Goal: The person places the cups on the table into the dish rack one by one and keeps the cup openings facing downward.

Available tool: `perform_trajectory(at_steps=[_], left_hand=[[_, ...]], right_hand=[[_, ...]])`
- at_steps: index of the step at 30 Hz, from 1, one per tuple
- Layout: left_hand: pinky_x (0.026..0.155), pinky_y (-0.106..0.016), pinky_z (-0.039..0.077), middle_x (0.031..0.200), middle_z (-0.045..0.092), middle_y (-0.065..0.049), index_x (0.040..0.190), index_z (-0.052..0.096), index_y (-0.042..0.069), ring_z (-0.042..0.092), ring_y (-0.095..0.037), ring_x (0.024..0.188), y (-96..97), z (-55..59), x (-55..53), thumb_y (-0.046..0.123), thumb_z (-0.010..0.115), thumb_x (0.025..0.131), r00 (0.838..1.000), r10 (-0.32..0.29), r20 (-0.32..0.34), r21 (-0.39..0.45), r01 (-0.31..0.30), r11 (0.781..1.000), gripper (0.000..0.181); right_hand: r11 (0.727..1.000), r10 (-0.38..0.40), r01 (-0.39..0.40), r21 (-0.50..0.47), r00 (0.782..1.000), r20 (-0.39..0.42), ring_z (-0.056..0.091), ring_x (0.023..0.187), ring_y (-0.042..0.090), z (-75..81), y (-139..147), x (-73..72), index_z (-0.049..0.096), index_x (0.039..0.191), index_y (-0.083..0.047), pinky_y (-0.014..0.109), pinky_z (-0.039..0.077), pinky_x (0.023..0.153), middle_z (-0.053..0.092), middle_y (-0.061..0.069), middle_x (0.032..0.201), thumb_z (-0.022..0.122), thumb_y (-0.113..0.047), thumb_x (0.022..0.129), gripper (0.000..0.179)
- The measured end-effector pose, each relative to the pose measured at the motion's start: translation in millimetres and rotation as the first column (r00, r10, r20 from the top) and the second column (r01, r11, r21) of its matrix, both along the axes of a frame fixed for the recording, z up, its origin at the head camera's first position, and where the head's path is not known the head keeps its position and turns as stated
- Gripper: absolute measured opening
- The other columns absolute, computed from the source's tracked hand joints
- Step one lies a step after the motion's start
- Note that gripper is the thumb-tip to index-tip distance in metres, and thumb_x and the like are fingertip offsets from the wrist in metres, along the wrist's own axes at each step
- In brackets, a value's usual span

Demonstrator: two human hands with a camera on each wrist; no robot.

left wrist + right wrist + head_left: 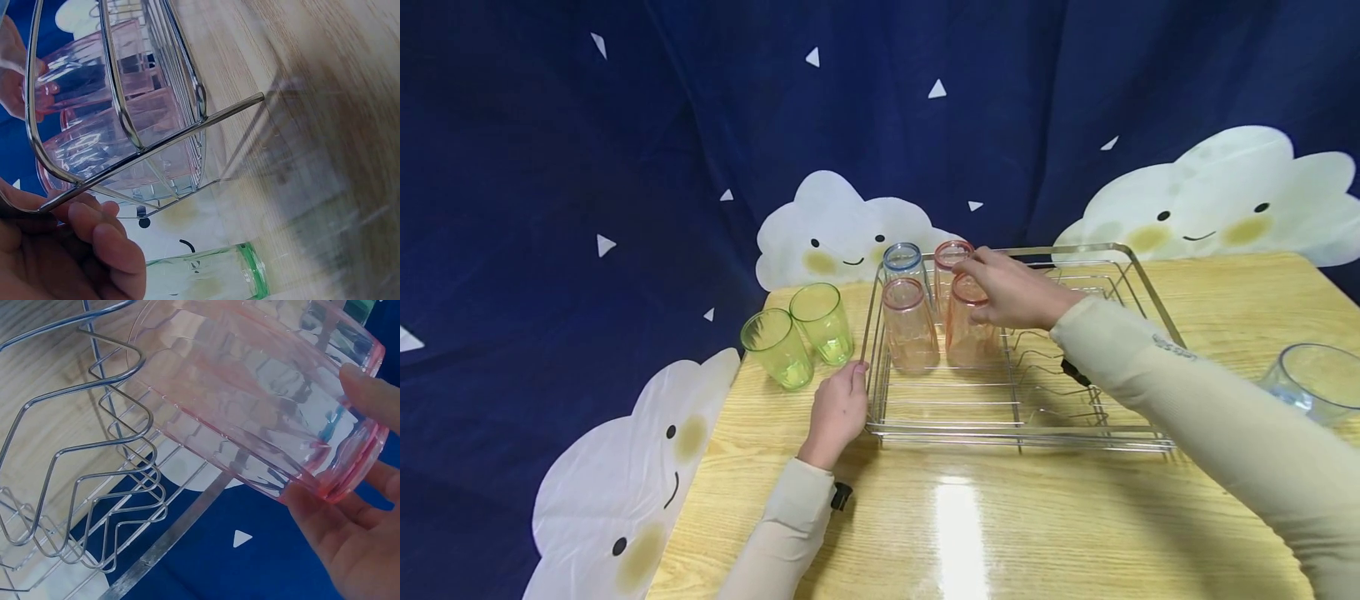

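Note:
My right hand [1018, 292] pinches a pinkish-orange plastic cup [970, 346] near its narrow end, thumb on one side and fingers on the other. That cup stands upside down in a wire dish rack [1037, 433]. Beside it in the rack are a pink cup [912, 337], a blue-rimmed cup [906, 262] and a red-rimmed cup [951, 258], also bottom up. At the rack's left side my left hand [837, 408] grips the metal frame; curled fingers [115, 250] show under the wire in the left wrist view.
Two green cups [778, 354] stand upright on the wooden table, left of the rack. A clear bluish cup [1318, 383] is at the far right, partly behind my right sleeve. Wavy wire dividers [112, 456] fill the rack's right part. A dark blue curtain [880, 100] hangs behind.

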State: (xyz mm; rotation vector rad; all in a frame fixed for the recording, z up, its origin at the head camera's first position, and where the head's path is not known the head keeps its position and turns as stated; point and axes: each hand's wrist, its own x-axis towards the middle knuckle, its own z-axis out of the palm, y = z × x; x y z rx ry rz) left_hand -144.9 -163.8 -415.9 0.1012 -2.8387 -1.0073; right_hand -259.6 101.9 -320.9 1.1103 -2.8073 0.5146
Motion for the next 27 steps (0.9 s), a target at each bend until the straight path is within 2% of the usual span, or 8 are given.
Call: perform_trajectory(at_steps=[4,6,13,18,25,27], left_hand=[[0.076,-0.045,0.054,0.069,0.059,-0.007,0.129,0.063,0.003,0.052,-0.017,0.059,-0.1,-0.2,0.2,0.027,0.033,0.108,1.0,0.002,0.011,0.003,-0.002,1.0,0.044],[0.079,-0.047,0.055,0.08,0.066,-0.01,0.129,0.063,0.004,0.058,-0.019,0.065,0.1,-0.5,0.6,0.027,0.033,0.107,1.0,0.002,0.008,0.001,-0.002,1.0,0.044],[0.084,-0.05,0.055,0.09,0.071,-0.014,0.128,0.064,0.004,0.064,-0.024,0.073,1.3,0.1,1.2,0.027,0.033,0.107,1.0,0.008,-0.002,0.006,-0.008,1.0,0.044],[0.089,-0.052,0.054,0.11,0.073,-0.017,0.127,0.065,0.004,0.069,-0.03,0.089,2.0,-0.4,1.0,0.028,0.033,0.108,1.0,0.007,-0.014,0.01,-0.007,1.0,0.044],[0.085,-0.05,0.055,0.084,0.069,-0.013,0.127,0.065,0.005,0.061,-0.022,0.07,1.4,-1.0,1.4,0.027,0.033,0.107,1.0,0.01,-0.012,0.012,-0.01,1.0,0.044],[0.084,-0.049,0.055,0.081,0.068,-0.012,0.127,0.065,0.004,0.059,-0.021,0.068,1.2,-1.3,1.5,0.027,0.034,0.107,1.0,0.011,-0.013,0.016,-0.01,1.0,0.043]], right_hand=[[1.0,0.004,-0.004,-0.014,1.0,0.014,0.057,0.114,0.038,-4.2,-1,-3.3,0.054,0.127,0.003,0.052,0.046,0.1,0.057,0.022,0.123,0.081,-0.01,0.075,0.06],[1.0,0.0,0.001,-0.017,1.0,0.013,0.057,0.112,0.036,-6.9,-2,-4.3,0.055,0.12,0.003,0.051,0.047,0.099,0.058,0.021,0.121,0.082,-0.01,0.075,0.054],[1.0,-0.005,0.004,-0.021,1.0,-0.022,0.056,0.093,0.028,-11.4,-5,-3.6,0.056,0.105,0.0,0.045,0.05,0.084,0.057,0.015,0.109,0.083,-0.011,0.075,0.041],[0.999,-0.011,0.01,-0.034,1.0,-0.025,0.053,0.091,0.027,-15.1,-7,-2.9,0.054,0.1,-0.001,0.044,0.049,0.081,0.054,0.015,0.109,0.083,-0.01,0.075,0.04],[0.999,-0.015,0.015,-0.033,1.0,0.01,0.056,0.095,0.032,-16.9,-10,-1.7,0.053,0.106,0.001,0.049,0.05,0.085,0.054,0.018,0.113,0.081,-0.011,0.078,0.042],[0.999,-0.018,0.018,-0.027,1.0,0.005,0.056,0.098,0.033,-16.1,-9,-1.0,0.054,0.106,0.001,0.05,0.049,0.089,0.055,0.019,0.115,0.081,-0.011,0.078,0.041]])
